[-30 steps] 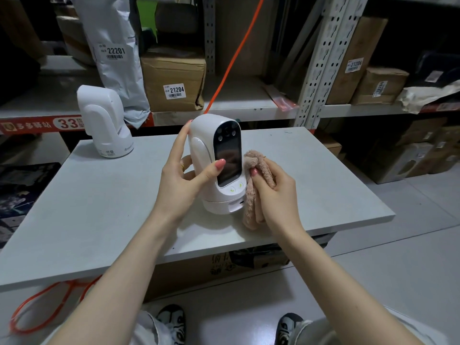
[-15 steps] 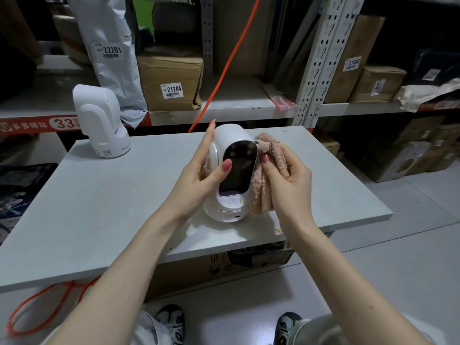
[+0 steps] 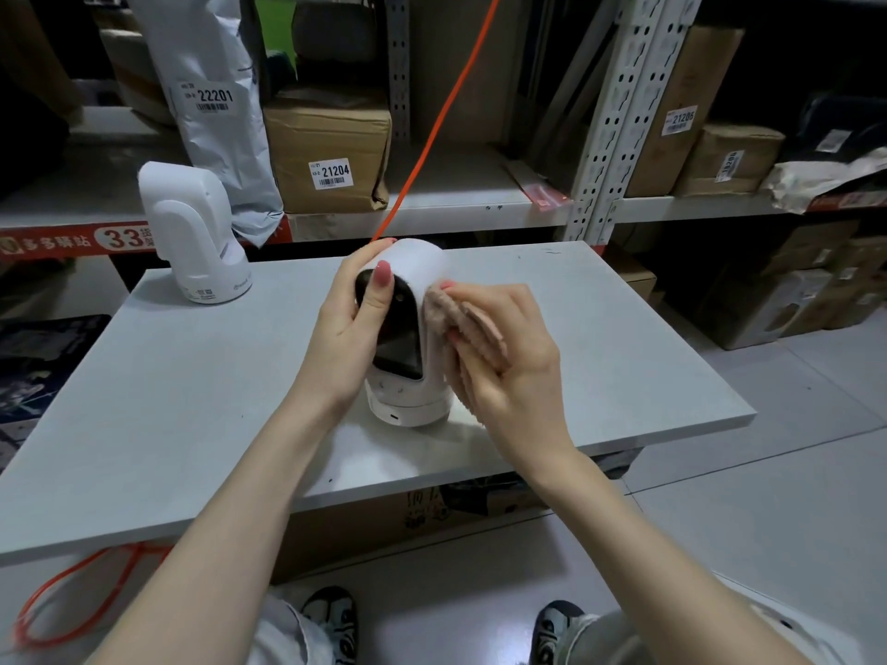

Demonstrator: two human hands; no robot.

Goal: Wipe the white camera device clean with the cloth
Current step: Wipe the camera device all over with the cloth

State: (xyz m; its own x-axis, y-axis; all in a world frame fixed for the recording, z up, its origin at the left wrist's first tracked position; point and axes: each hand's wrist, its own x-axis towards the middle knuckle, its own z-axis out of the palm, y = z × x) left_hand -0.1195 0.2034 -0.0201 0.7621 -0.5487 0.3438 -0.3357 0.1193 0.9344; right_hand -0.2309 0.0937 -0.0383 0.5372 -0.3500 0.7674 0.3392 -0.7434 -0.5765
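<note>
Camera device: the white camera device (image 3: 416, 328) is being kept upright on the grey table (image 3: 192, 400), near its front edge, with the dark screen turned toward the viewer.
Left hand: the left hand (image 3: 353, 328) is being wrapped round the device's left side, thumb laid across the top of the dark screen, fingers curled behind the dome; the device is being grasped firmly.
Right hand: the right hand (image 3: 509, 352) is being closed on the pink cloth (image 3: 468, 328), which is being bunched and pressed against the device's right flank.
Step in hand: the right side of the housing is judged to be under wiping.
Doing it well: the base is best being kept flat on the table while the cloth is being drawn in steady strokes; the body should be being turned by the holding hand so that the back and dome are being reached; the thumb is covering part of the screen, so that patch is likely being left for a later pass.
Second unit: another white device (image 3: 192, 232) is being left standing at the table's far left corner, well apart.
Boxes on shelf: cardboard boxes (image 3: 329, 151) are being stored closed on the shelf behind; their contents cannot be told.
Grey bag: a sealed mailing bag (image 3: 211, 103) is being leaned beside them, contents hidden.
</note>
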